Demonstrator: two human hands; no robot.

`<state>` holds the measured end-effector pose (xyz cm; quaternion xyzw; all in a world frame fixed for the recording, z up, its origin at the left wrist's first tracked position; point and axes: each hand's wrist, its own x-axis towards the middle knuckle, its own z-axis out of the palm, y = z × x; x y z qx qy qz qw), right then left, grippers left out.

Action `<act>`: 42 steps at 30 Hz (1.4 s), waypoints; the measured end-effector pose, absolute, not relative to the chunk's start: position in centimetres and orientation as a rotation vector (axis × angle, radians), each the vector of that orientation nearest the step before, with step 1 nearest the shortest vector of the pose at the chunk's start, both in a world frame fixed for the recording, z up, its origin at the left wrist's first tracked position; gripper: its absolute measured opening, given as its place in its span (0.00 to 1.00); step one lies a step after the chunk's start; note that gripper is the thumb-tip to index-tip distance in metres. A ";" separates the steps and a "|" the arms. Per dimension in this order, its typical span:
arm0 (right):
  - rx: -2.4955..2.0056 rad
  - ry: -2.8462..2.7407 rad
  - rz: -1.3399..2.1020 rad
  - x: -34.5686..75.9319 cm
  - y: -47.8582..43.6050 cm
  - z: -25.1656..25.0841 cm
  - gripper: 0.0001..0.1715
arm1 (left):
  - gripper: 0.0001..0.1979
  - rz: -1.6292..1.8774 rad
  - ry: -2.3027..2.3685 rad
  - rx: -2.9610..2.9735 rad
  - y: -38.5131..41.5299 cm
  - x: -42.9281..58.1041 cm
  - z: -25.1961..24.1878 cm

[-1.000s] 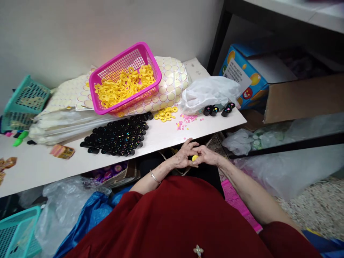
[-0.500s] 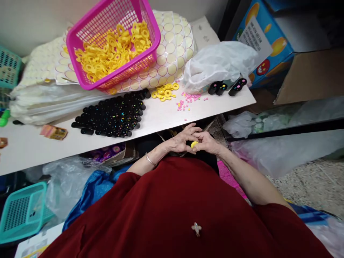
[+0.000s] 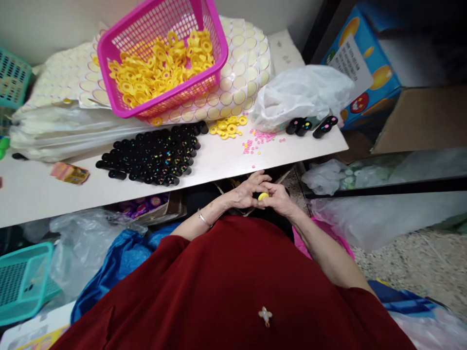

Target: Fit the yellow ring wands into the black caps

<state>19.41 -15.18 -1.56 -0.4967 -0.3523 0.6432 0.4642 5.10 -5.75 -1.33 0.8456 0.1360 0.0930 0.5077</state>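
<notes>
Still no release: left hand (image 3: 243,194) and right hand (image 3: 280,200) keep fingers clamped on the yellow disc (image 3: 263,196) near centre-frame, handling continuing.

the disc (image 3: 263,196) sits before the table (image 3: 219,160), the basket (image 3: 223,52) behind the cylinders (image 3: 156,156).

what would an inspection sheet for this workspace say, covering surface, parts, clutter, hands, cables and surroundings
Surface: white table, pieces laid across it.
Parts: black tubes mostly grouped; yellow rings loose and in a pink basket; pink beads scattered.
Clutter: white plastic bag near the right end; small packet at left.
Hands: right hand holds a yellow piece; left hand meets it, grip unclear.
Cables: nothing clearly seen.
Surroundings: open blue box at right; turquoise basket at lower left.
</notes>
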 end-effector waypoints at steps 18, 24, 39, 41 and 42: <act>-1.707 -1.697 1.159 19.1 -10.9 -2.6 0.06 | 0.06 0.430 0.626 1.861 -2.5 5.5 1.1; -2.042 -0.964 0.423 27.5 -10.0 1.0 0.13 | 0.05 0.471 0.702 1.817 -3.2 5.9 1.5; -2.154 -0.824 -0.072 30.8 -6.2 0.2 0.15 | 0.04 0.599 0.770 1.703 -3.6 5.5 0.5; -2.021 -0.885 0.079 28.0 -6.9 0.3 0.17 | 0.09 0.696 0.817 1.657 -3.2 5.8 0.0; -1.937 -0.921 0.211 26.2 -7.3 0.4 0.18 | 0.13 0.748 0.833 1.646 -3.0 5.9 -0.2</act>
